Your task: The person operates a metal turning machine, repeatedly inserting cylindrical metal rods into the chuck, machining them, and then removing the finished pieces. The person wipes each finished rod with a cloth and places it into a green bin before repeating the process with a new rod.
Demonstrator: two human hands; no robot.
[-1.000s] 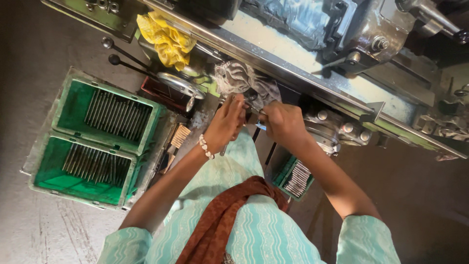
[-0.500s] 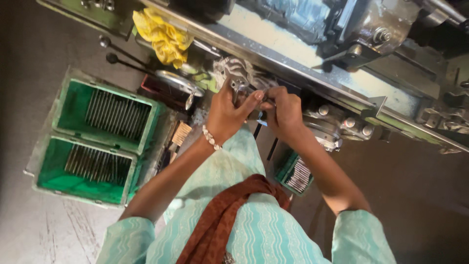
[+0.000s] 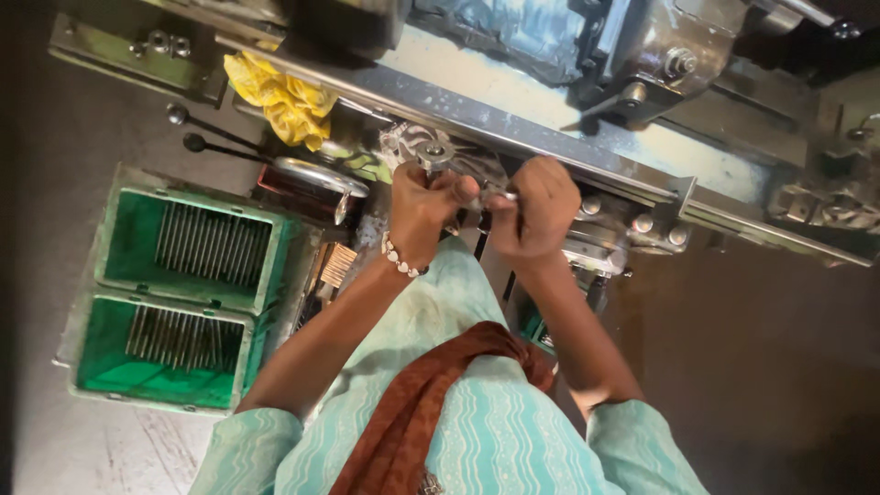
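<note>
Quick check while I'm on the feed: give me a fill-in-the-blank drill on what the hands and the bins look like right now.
1. The left hand, with a beaded bracelet on its wrist, grips a shiny toothed ____ wheel.
2. The crumpled cloth lying on the machine is ____ in colour.
3. The two green plastic bins hold rows of thin ____ rods.
4. The right hand is closed around a small metal ____.

Missing words: metal; yellow; metal; part

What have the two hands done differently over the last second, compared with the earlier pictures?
Both hands moved up from the lap edge toward the machine rail. The left hand now grips the small metal finned wheel, and the right hand pinches a thin metal pin beside it; earlier they were lower, fingers together. The yellow cloth and the green trays of metal rods stayed put.
</note>
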